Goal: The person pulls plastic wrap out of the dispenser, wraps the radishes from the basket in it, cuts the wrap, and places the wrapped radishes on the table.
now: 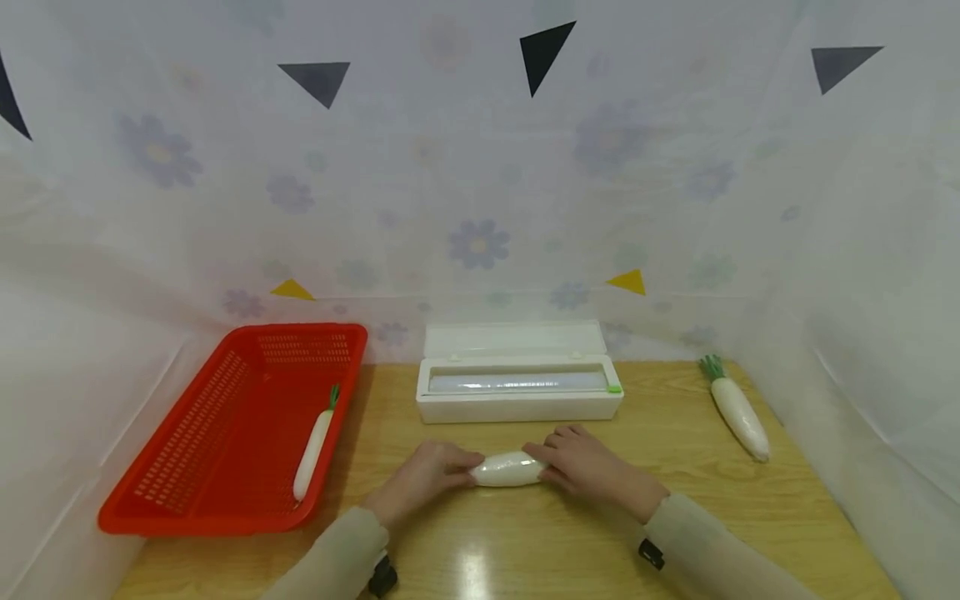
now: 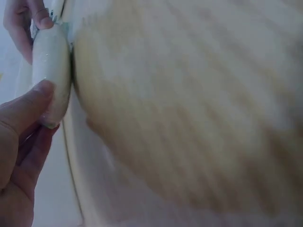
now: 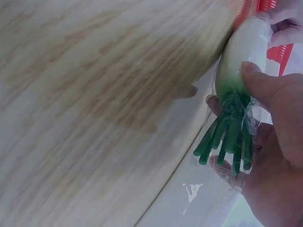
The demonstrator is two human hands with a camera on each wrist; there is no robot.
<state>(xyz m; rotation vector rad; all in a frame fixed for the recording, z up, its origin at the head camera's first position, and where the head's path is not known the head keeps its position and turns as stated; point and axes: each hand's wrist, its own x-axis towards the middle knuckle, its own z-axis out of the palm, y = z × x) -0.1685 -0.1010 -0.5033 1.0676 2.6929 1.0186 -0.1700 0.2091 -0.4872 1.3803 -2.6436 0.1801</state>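
Observation:
Between the two hands lies a white radish [image 1: 508, 470] wrapped in clear plastic film, sideways over the middle of the table. My left hand [image 1: 426, 477] grips its tapered end, thumb on top, as the left wrist view also shows. At the leafy end, my right hand [image 1: 596, 468] holds the radish with thumb and fingers. Its cut green stalks [image 3: 232, 135] show in the right wrist view, with loose film around them. Just behind the hands stands a white cling film box [image 1: 517, 406], lid raised, with a roll of film [image 1: 517, 382] inside.
A red plastic basket [image 1: 217, 523] is at the left with one slim radish [image 1: 313, 454] inside. Another radish [image 1: 738, 417] with a shiny surface lies at the table's right. White patterned sheeting [image 1: 480, 167] encloses the wooden table [image 1: 570, 558] at the back and sides.

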